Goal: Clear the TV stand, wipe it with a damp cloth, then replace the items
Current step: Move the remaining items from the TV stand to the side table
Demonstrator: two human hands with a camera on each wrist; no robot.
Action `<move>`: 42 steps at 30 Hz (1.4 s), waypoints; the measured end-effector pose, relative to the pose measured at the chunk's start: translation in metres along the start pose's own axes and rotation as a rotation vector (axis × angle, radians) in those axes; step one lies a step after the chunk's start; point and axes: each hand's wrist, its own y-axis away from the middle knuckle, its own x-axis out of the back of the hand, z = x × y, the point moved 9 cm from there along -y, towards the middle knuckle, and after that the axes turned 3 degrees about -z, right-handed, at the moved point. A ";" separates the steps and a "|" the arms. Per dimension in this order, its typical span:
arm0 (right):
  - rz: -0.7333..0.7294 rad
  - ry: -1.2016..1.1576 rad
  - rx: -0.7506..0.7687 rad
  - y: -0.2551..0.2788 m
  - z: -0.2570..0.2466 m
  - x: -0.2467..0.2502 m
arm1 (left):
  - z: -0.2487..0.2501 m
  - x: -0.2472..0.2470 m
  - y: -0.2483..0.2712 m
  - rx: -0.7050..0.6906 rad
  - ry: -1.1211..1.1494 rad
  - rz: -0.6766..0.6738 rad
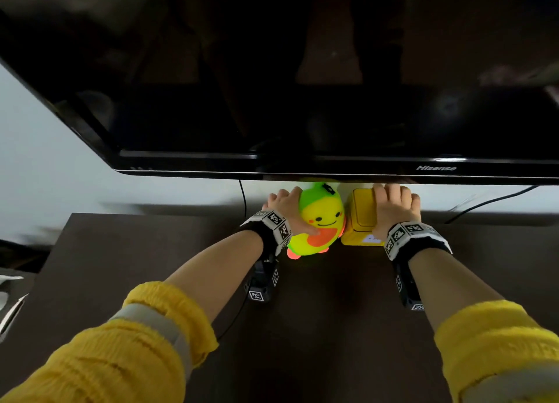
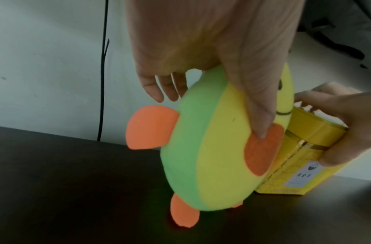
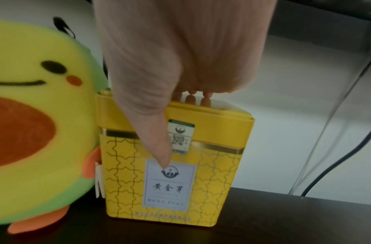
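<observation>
A yellow-green avocado plush [image 1: 322,218] with a smiling face and orange feet sits at the back of the dark TV stand [image 1: 332,296], under the TV. My left hand [image 1: 292,213] grips it, thumb on its orange belly [image 2: 261,153] and fingers behind its back. The plush [image 2: 209,156] leans, one foot at the surface. Right beside it, touching, stands a yellow tea tin [image 1: 361,218] with a white label [image 3: 170,183]. My right hand [image 1: 393,209] holds the tin from above, thumb down its front [image 3: 159,148] and fingers over the lid's far edge.
The black TV [image 1: 302,100] hangs low, its bottom bezel just above both hands. A thin black cable [image 1: 243,197] drops down the white wall left of the plush. More cables [image 1: 490,203] run at the right. Pale objects [image 1: 9,296] lie past the stand's left edge.
</observation>
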 end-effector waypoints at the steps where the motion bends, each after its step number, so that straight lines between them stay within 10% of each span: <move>1: -0.015 0.015 0.006 0.001 -0.002 -0.002 | -0.001 -0.003 0.002 -0.010 0.039 -0.032; 12: -0.126 -0.163 0.003 0.057 -0.036 0.014 | -0.031 0.047 0.057 -0.062 -0.083 -0.035; 22: -0.070 -0.171 0.305 0.118 -0.193 0.125 | -0.139 0.141 0.161 -0.032 -0.142 0.085; 42: -0.037 -0.256 0.450 0.382 -0.606 0.186 | -0.583 0.228 0.529 0.443 0.045 0.340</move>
